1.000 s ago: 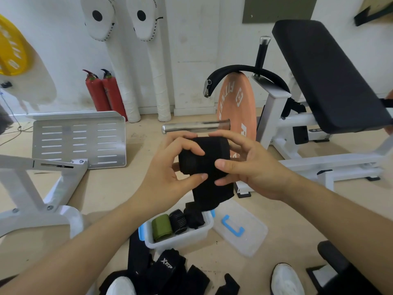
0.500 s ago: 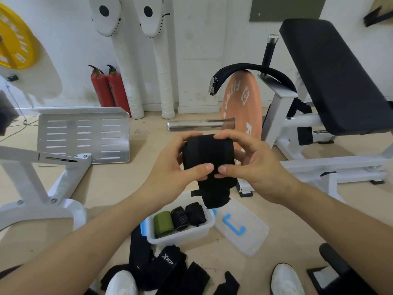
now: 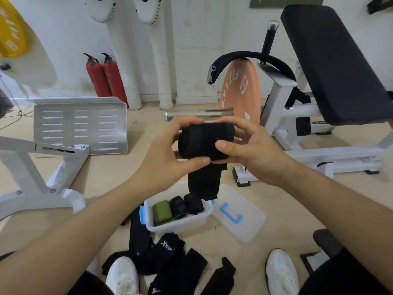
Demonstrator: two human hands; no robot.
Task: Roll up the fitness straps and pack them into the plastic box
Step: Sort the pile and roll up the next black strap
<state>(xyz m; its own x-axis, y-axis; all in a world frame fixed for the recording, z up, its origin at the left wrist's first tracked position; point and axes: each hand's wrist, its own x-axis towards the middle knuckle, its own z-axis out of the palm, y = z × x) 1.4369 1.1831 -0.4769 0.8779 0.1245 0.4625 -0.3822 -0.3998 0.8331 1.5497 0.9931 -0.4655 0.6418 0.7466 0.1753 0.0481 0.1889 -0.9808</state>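
Black strap roll [image 3: 205, 141], tail hanging, is clamped between curled fingers of left hand [image 3: 163, 158] and right hand [image 3: 251, 152].

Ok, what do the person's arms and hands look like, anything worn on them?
The left forearm and right forearm are bare up to the frame edge, with no sleeves showing. The left hand and right hand have no gloves, and no rings, watch or wristband are visible. The nails that show are short and unpainted.
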